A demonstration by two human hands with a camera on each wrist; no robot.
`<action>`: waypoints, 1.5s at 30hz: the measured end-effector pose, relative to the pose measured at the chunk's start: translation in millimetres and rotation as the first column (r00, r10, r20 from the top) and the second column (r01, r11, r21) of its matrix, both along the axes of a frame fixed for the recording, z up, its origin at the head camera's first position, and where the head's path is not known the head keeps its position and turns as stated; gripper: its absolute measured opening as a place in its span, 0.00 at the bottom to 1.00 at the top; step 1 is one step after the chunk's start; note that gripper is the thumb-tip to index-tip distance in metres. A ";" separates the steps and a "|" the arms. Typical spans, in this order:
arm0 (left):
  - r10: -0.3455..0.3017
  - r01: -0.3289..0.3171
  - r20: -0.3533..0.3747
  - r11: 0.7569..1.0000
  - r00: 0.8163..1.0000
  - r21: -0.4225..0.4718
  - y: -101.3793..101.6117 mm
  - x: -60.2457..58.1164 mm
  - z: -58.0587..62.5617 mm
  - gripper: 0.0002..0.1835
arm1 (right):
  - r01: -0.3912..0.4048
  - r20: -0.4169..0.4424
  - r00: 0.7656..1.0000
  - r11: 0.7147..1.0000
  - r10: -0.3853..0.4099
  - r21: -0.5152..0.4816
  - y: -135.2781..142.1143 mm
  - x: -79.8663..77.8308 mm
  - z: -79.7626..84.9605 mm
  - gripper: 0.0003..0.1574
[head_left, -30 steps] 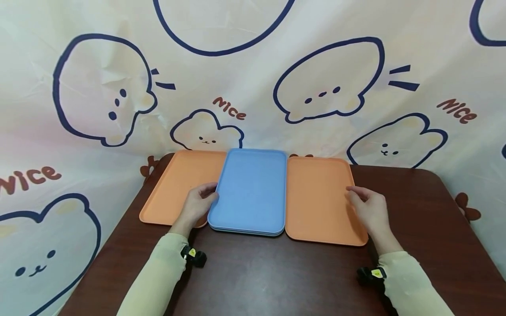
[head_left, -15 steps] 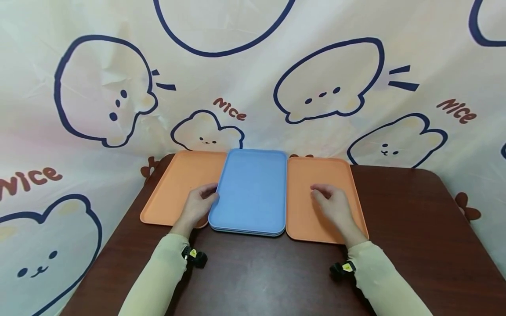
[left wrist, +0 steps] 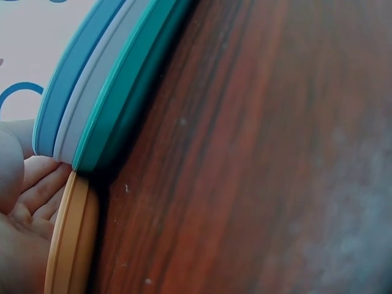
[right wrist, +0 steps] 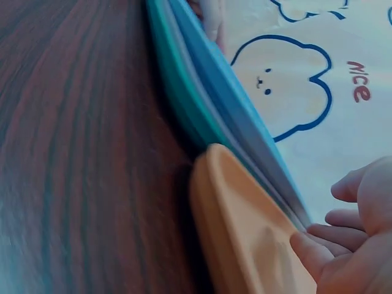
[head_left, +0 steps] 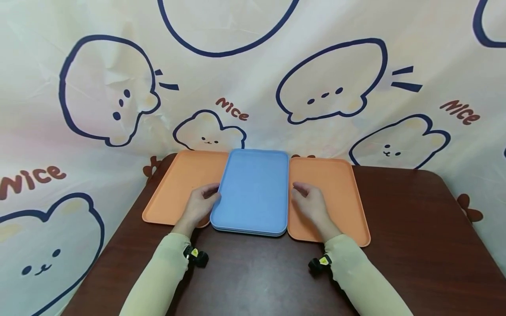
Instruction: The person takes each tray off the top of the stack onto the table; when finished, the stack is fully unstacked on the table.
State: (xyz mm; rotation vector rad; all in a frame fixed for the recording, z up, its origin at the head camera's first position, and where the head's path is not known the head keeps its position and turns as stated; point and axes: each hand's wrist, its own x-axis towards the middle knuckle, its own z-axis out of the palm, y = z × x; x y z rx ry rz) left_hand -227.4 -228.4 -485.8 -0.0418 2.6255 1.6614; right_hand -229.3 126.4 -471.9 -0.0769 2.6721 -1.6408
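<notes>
A stack of trays stands in the middle: a blue tray (head_left: 253, 193) on top, a pale grey-lilac tray (left wrist: 79, 119) below it, and a green tray (left wrist: 113, 116) lowest. My left hand (head_left: 196, 205) rests over the left orange tray (head_left: 175, 188), its thumb and fingertips right at the stack's left edge. Over the right orange tray (head_left: 341, 197), my right hand (head_left: 314, 205) has its fingertips close to the stack's right edge. In the right wrist view its fingers (right wrist: 312, 254) are loosely bent, with nothing held.
All the trays lie on a dark brown wooden table (head_left: 253, 272), near its far edge. Behind them hangs a pale cloth (head_left: 261, 87) with cartoon bears and lettering. A small black device (head_left: 196, 256) is strapped to the left wrist, another (head_left: 319, 263) to the right.
My right hand has moved left across the right orange tray, from its right edge to beside the blue tray. The left hand has stayed at the stack's left edge.
</notes>
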 end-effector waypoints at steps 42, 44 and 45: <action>-0.025 0.026 -0.040 0.999 0.999 0.024 0.0 -1.3 -4.5 0.23 | 0.221 0.046 0.975 0.954 -0.216 -0.202 -26.1 -0.1 0.1 0.28; -0.023 0.024 -0.039 0.999 0.999 0.024 -1.1 -0.6 -4.5 0.23 | 0.235 0.061 0.972 0.945 -0.227 -0.227 -25.9 0.1 0.7 0.28; -0.020 0.021 -0.036 0.999 0.999 0.028 -1.6 -0.7 -4.7 0.23 | 0.245 0.067 0.969 0.937 -0.236 -0.247 -25.8 -0.3 0.2 0.27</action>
